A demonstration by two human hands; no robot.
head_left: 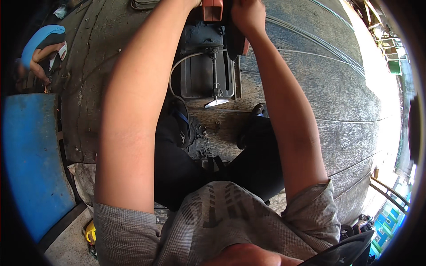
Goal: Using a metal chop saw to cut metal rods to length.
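Both my arms reach forward to a floor-standing machine with a red-orange housing (213, 9), which looks like a cut-off saw. Its dark base (195, 80) lies between and beyond my feet. A clamp screw (215, 73) with a pale crank handle (216, 103) points back toward me. My right hand (249, 17) is beside the machine's right side, its fingers curled in; what they grip is hidden. Of my left hand (193, 3) only a sliver shows at the top edge, left of the housing, with its fingers out of sight.
Long thin metal rods (321, 42) lie across the worn plank floor (337, 102) at right. A blue panel (33, 155) stands at left. Beyond it a person in blue (42, 48) bends low. A cable (173, 71) loops beside the base; dark debris (199, 144) lies near my left shoe.
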